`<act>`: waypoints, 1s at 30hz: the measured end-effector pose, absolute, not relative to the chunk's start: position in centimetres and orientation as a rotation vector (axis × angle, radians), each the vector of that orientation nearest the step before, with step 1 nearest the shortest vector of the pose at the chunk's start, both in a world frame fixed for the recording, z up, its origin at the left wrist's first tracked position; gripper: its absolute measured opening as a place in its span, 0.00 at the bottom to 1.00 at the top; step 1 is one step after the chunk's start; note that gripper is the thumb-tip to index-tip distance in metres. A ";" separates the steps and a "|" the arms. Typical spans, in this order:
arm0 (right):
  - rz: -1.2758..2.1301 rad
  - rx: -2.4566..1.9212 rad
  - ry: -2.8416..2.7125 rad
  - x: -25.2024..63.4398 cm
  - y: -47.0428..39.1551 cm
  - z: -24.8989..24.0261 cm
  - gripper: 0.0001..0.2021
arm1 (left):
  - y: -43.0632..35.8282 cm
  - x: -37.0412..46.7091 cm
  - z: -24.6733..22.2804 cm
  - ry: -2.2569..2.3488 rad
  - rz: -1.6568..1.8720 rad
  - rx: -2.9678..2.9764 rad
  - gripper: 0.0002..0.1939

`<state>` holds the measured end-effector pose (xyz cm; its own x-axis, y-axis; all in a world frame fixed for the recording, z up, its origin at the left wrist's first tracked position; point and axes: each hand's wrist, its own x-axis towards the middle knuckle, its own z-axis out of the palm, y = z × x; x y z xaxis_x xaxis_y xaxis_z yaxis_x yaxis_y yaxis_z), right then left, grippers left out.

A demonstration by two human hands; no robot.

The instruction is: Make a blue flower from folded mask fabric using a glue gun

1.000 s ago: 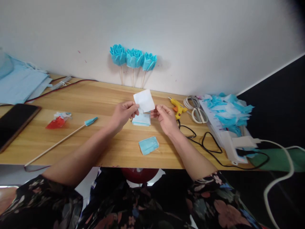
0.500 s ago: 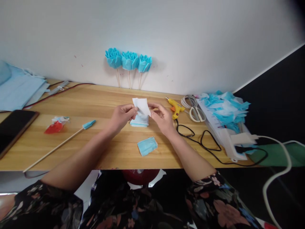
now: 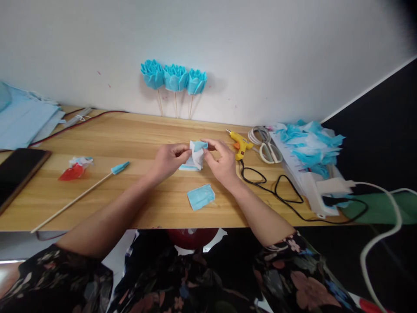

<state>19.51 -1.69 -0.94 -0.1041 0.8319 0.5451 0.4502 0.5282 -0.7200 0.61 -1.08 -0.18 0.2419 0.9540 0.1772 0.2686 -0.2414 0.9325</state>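
Observation:
Between my two hands is a small piece of blue-and-white mask fabric (image 3: 198, 153), its blue top edge folded over the white side. My left hand (image 3: 172, 158) pinches it at the left edge, while my right hand (image 3: 221, 158) grips the right edge with thumb and fingers. Beneath the held piece lies a stack of cut fabric pieces (image 3: 187, 167), partly hidden. Nearer the table's front edge rests a single blue fabric piece (image 3: 201, 197), flat on the wood.
Three blue fabric flowers (image 3: 176, 78) on sticks lean on the wall. A stick with a blue wrapped tip (image 3: 120, 168) and a phone (image 3: 21, 176) lie left. To the right are a yellow glue gun (image 3: 240, 144), scissors (image 3: 270, 152), a power strip (image 3: 314, 195) and a fabric heap (image 3: 308, 143).
The fabric piece, earlier held spread with its white side showing, now has its top folded over so blue shows. My right fingers have closed in on it.

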 end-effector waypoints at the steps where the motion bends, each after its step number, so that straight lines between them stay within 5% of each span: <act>1: 0.492 -1.082 -1.712 19.6 -1.7 -1.0 0.13 | -1.1 0.6 -0.1 1.155 1.037 1.695 0.12; 13: 1.220 -1.027 -1.229 19.6 -0.4 -1.9 0.13 | -1.1 0.2 0.1 1.207 1.020 1.726 0.15; 26: 1.353 -0.906 -1.265 19.6 -0.8 -1.2 0.29 | -1.4 0.4 0.3 1.192 1.013 1.806 0.12; 30: 1.410 -0.974 -1.233 19.4 -0.9 -1.2 0.26 | -1.7 0.5 0.5 1.153 0.974 1.863 0.14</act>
